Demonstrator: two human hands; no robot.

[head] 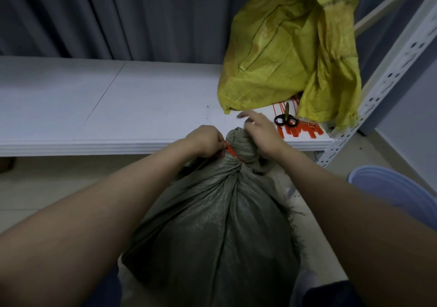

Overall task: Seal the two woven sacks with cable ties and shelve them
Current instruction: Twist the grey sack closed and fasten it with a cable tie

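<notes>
Left hand (pixel 208 142) pinching orange cable tie (pixel 230 151) at grey sack (pixel 222 224) neck.

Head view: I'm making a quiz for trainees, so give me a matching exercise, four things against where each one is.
Things:
1. grey sack
2. yellow sack
3. scissors
4. red cable tie

Places:
A. slumped on the shelf, at the right end
B. around the gathered neck, pinched by the left hand
C. on the floor, before the shelf
D. lying on loose red ties

Pairs: 1-C, 2-A, 3-D, 4-B
</notes>
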